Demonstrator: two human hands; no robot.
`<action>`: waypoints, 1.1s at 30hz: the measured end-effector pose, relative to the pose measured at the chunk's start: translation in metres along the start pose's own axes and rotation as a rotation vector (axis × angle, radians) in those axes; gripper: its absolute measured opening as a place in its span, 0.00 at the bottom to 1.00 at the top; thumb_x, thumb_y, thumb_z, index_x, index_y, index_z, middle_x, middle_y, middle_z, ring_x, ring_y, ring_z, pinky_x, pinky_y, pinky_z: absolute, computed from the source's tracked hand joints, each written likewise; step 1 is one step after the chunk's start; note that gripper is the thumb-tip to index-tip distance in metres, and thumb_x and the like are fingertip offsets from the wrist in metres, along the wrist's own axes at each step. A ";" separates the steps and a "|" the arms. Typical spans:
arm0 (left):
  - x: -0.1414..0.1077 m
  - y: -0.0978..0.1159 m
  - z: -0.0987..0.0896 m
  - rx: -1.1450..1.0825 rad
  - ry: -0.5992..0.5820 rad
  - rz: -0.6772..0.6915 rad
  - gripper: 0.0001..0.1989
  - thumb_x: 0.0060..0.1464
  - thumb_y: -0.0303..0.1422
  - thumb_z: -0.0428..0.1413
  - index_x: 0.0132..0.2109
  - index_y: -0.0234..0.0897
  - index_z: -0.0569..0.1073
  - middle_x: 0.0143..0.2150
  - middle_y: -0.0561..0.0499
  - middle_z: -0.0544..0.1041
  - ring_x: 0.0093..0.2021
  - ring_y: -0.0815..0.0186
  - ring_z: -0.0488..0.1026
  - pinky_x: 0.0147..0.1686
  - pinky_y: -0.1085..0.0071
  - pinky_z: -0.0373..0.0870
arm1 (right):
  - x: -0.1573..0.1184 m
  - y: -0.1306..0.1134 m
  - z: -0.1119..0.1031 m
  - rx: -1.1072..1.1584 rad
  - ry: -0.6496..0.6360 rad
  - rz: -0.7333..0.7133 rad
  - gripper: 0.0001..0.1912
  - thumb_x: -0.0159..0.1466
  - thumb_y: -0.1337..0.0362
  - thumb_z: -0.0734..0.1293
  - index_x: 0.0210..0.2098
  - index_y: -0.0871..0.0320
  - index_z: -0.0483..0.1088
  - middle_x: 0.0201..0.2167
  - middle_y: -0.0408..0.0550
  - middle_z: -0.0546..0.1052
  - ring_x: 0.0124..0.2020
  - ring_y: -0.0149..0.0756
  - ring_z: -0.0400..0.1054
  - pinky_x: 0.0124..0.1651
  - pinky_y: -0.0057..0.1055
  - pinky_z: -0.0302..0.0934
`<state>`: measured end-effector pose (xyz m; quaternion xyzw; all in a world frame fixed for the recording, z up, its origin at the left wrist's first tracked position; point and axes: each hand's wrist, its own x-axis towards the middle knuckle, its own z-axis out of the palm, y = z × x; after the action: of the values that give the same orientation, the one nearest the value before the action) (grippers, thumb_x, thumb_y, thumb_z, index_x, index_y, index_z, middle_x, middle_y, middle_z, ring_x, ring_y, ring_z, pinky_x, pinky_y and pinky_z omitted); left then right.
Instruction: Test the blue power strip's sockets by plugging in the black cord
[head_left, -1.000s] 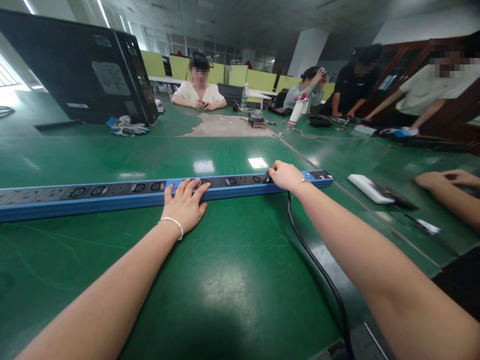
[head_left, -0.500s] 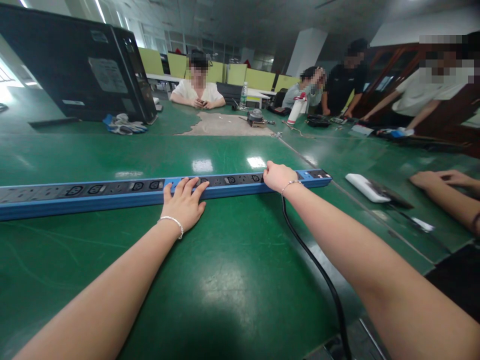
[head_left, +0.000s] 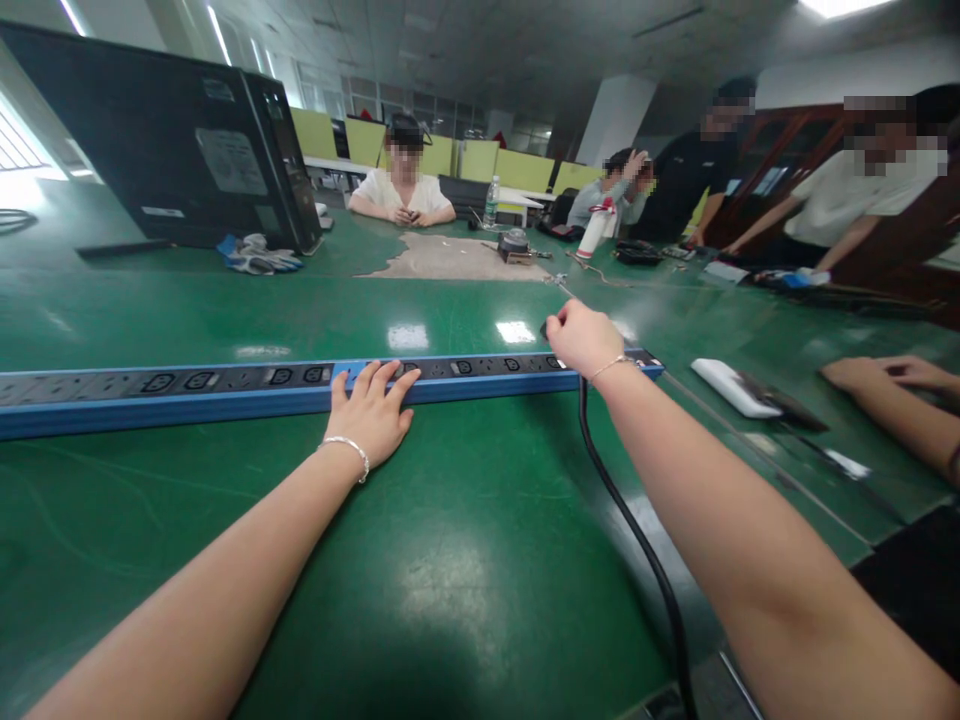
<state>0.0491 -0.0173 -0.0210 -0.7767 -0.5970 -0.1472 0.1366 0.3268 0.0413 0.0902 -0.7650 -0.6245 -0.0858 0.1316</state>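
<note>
Plug (head_left: 545, 330) pinched above the power strip (head_left: 247, 404)

From my end I see the power strip lying long and blue, black sockets lining its top. My left hand (head_left: 373, 408) rests on it, fingers spread; well to its right, my right hand (head_left: 587, 338) is clamped on the dark plug. A black cable (head_left: 634, 530) trails this side of the strip. Far beyond stands a clear bottle (head_left: 491, 202), contents indistinct.

The single head-worn view looks forward and down across the green table (head_left: 450, 480) from close above.
</note>
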 end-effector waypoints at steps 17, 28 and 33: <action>-0.001 0.001 0.003 -0.007 -0.011 -0.009 0.28 0.57 0.39 0.45 0.64 0.46 0.55 0.66 0.46 0.58 0.66 0.53 0.49 0.60 0.44 0.40 | -0.027 -0.104 0.039 0.313 -0.279 -0.306 0.13 0.61 0.59 0.57 0.39 0.56 0.69 0.37 0.50 0.78 0.38 0.37 0.72 0.41 0.28 0.61; 0.001 0.001 0.006 -0.025 -0.012 -0.006 0.29 0.57 0.38 0.45 0.65 0.46 0.53 0.66 0.46 0.57 0.66 0.54 0.49 0.60 0.43 0.40 | -0.028 -0.137 0.027 0.099 -0.305 -0.348 0.16 0.59 0.63 0.58 0.45 0.58 0.70 0.42 0.56 0.77 0.43 0.44 0.72 0.43 0.34 0.63; 0.001 0.001 0.007 -0.029 -0.013 -0.005 0.29 0.57 0.39 0.45 0.65 0.46 0.53 0.67 0.46 0.57 0.66 0.54 0.49 0.60 0.43 0.39 | -0.020 -0.142 0.028 0.078 -0.340 -0.377 0.16 0.57 0.65 0.60 0.43 0.59 0.72 0.43 0.57 0.77 0.44 0.43 0.72 0.43 0.31 0.63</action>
<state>0.0503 -0.0145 -0.0268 -0.7780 -0.5978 -0.1511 0.1210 0.1829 0.0576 0.0712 -0.6327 -0.7722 0.0452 0.0360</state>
